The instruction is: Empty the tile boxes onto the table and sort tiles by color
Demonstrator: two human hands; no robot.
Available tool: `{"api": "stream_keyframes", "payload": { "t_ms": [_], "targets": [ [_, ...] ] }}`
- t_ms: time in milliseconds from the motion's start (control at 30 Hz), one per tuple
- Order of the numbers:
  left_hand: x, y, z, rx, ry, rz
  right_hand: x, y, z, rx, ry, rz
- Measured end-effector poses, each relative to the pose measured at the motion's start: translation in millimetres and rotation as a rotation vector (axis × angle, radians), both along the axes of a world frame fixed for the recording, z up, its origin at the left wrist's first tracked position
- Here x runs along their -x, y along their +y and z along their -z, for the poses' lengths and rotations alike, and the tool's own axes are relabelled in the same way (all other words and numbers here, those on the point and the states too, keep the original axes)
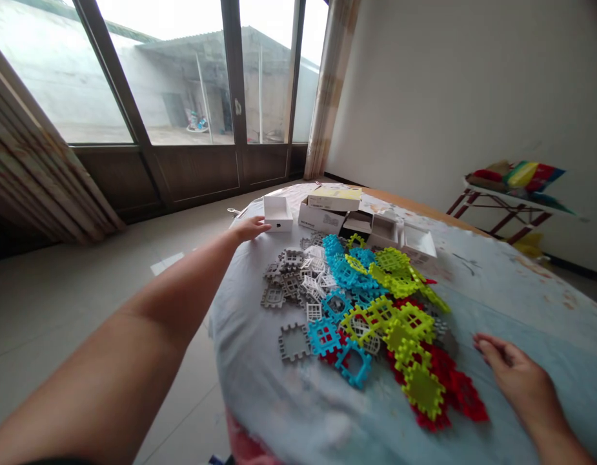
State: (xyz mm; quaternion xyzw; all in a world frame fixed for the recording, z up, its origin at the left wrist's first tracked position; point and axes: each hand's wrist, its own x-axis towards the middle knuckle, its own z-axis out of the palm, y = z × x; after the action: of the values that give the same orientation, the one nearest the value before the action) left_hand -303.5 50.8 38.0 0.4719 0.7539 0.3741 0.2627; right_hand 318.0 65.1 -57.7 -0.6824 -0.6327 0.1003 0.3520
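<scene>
A heap of flat plastic waffle tiles (356, 310) in grey, white, blue, yellow-green and red lies on a table covered with a pale blue cloth (521, 303). My left hand (250, 228) is stretched far out, fingers flat on the cloth, touching or nearly touching a small open white box (277, 213) at the far left edge. My right hand (514, 374) rests flat on the cloth, fingers apart, just right of the red tiles (465, 394). Neither hand holds anything.
More white boxes (417, 242) and a yellow-lidded box (334, 198) stand at the back of the table. Tall windows and a curtain fill the far wall. A low rack (501, 206) with coloured items stands by the right wall. Tiled floor lies to the left.
</scene>
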Motion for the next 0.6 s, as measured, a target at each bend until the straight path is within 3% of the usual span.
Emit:
{"api": "stream_keyframes", "payload": {
  "t_ms": [100, 367, 600],
  "targets": [
    [-5.3, -2.6, 10.6, -0.053, -0.001, -0.018, 0.1, -0.3, -1.6, 0.113, 0.083, -0.035],
    [-16.2, -9.7, 36.8, -0.181, 0.095, -0.156, 3.5, 0.5, -5.2, 0.114, 0.141, -0.041],
    [-31.5, -8.1, 38.4, -0.189, 0.186, -0.190, 9.7, -0.8, -6.7, 0.028, 0.149, -0.100]
  ]
}}
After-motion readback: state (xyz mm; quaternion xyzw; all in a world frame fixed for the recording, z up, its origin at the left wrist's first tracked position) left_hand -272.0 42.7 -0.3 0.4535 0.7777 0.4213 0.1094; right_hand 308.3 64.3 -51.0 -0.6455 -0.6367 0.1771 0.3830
